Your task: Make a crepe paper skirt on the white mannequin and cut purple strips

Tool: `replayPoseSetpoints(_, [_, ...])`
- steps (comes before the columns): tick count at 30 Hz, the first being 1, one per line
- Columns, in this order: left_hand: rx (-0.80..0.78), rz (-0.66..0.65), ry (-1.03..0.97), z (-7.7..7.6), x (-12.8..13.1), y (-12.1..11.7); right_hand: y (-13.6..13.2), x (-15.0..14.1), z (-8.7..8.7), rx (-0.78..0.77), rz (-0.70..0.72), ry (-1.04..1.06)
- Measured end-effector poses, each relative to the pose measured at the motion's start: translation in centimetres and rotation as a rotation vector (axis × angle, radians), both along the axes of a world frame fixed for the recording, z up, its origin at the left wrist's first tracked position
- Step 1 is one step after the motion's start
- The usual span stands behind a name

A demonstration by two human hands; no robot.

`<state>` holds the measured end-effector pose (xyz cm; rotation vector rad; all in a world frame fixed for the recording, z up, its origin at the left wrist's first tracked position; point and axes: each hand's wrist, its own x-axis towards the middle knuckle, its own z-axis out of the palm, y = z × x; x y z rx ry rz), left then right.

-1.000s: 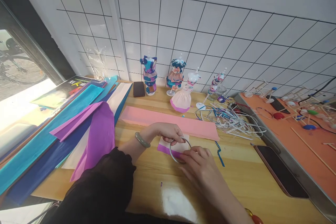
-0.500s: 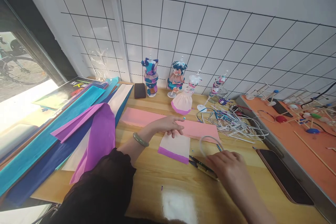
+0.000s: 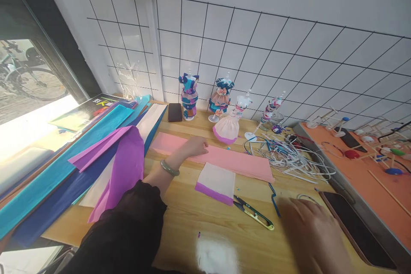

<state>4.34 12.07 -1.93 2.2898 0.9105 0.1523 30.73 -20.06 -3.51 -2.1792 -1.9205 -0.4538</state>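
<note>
My left hand (image 3: pixel 195 146) lies over the pink crepe paper strip (image 3: pixel 237 160), its fingers drawn together at the paper's surface. A smaller white paper piece (image 3: pixel 218 179) with a purple border (image 3: pixel 213 193) is just in front of that strip. Yellow-handled thread snips (image 3: pixel 253 213) rest beside its right corner. My right hand (image 3: pixel 313 227) is smeared by motion at the right, close to a pale loop (image 3: pixel 307 198) and a thin dark blue strip (image 3: pixel 274 199). Its fingertips cannot be made out.
Several small dressed mannequins, among them one in a white skirt (image 3: pixel 227 126), stand along the wall. Tangled white strips (image 3: pixel 295 160) lie right of them. Coloured paper sheets (image 3: pixel 128 158) cover the left side. A large phone (image 3: pixel 358 227) borders the orange tray (image 3: pixel 382 180).
My left hand has moved left and its fingers have closed in at the pink strip. My right hand has shifted right with the pale loop, uncovering the snips. The view has tilted slightly.
</note>
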Motion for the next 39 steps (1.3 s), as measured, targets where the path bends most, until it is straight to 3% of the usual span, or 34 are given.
replayPoseSetpoints(2, [-0.035, -0.055, 0.004, 0.2, 0.0, -0.4, 1.2, -2.5, -0.2, -0.083, 0.224, 0.029])
replayPoseSetpoints(3, [-0.057, -0.088, 0.009, 0.3, -0.1, -0.6, 1.8, -3.8, -0.4, -0.089, 0.266, 0.064])
replayPoseSetpoints(7, [-0.128, -0.209, 0.053, 0.4, -0.2, -1.3, 2.8, -7.2, -1.5, -0.026, 0.267, 0.183])
replayPoseSetpoints(10, [-0.125, -0.258, 0.073, 0.2, -0.1, -1.5, 2.0, -6.8, -1.8, -0.073, 0.233, 0.246])
replayPoseSetpoints(14, [-0.087, -0.291, 0.073, -0.2, 0.3, -1.5, 0.1, -3.6, -1.5, -0.201, 0.137, 0.292])
replayPoseSetpoints(17, [-0.082, -0.31, 0.079, -0.3, 0.6, -1.6, -0.2, -2.6, -1.0, -0.129, 0.083, 0.229])
replayPoseSetpoints(21, [-0.086, -0.333, 0.088, -0.1, 0.6, -1.7, 2.0, -6.8, 0.3, -0.005, 0.203, 0.216])
replayPoseSetpoints(22, [-0.09, -0.34, 0.092, 0.0, 0.6, -1.7, 2.8, -8.4, 0.5, -0.038, 0.252, 0.232])
replayPoseSetpoints(26, [-0.114, -0.372, 0.112, 0.5, 0.4, -1.7, 5.9, -13.4, -0.1, 0.043, 0.372, 0.109])
replayPoseSetpoints(32, [-0.177, -0.438, 0.106, 1.0, 0.5, -2.1, 7.5, -13.5, -1.7, 0.002, 0.465, -0.061])
replayPoseSetpoints(39, [-0.222, -0.492, 0.073, 0.1, 1.7, -3.5, 6.3, -13.3, -1.2, -0.008, 0.531, 0.065])
